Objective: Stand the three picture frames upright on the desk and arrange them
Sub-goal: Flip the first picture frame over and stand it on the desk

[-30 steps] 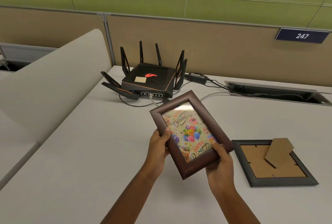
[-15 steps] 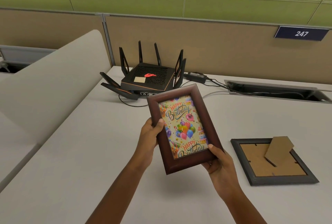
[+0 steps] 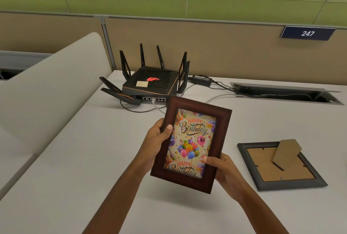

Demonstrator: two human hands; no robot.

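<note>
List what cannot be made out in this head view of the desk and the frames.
- The brown frame, held off the desk by the left hand and right hand: its back and stand face away.
- The dark frame lies face down; its picture is hidden.
- The third frame: not in view.
- The router: port labels too small to read.
- The cable tray: its inside is dark.

The router [image 3: 152, 83] with its raised antennas blocks the back of the surface [image 3: 78, 158]. Its cables trail in front of it and to its right toward the open cable tray [image 3: 287, 94]. Well to the router's right and nearer the person, a dark frame [image 3: 281, 164] lies face down, its stand sticking up. Left-front of the router the surface is bare, bounded by the curved divider [image 3: 47, 91].
</note>
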